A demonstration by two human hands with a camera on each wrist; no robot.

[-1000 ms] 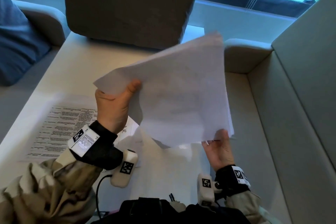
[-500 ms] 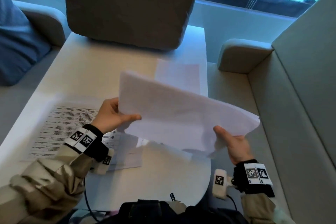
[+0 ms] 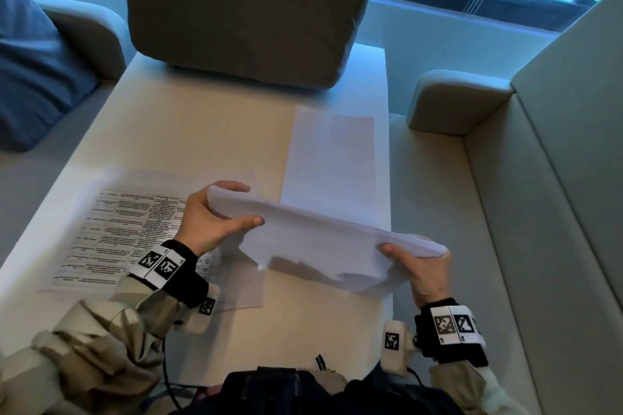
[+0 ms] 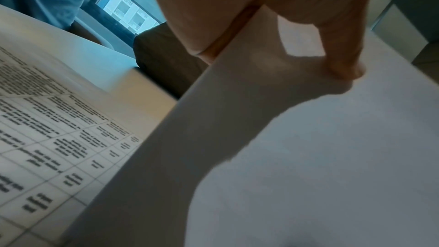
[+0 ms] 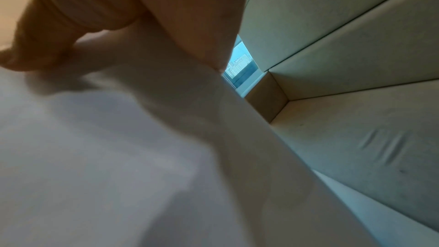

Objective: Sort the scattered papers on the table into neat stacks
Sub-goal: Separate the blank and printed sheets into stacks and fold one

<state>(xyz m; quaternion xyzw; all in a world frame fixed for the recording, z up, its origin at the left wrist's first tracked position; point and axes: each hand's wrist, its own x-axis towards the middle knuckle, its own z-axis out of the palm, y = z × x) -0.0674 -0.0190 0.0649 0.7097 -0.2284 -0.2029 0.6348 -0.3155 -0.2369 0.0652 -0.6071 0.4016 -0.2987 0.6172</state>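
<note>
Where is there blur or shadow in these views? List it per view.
Head view: sharp; the held stack shadows the table. Left wrist view: printed sheet text smeared, left hand soft. Right wrist view: right hand and paper blurred, sofa sharper.

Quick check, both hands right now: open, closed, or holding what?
Left hand: closed, gripping the left end of the bundle of papers.
Right hand: closed, gripping the right end of the same bundle.
</note>
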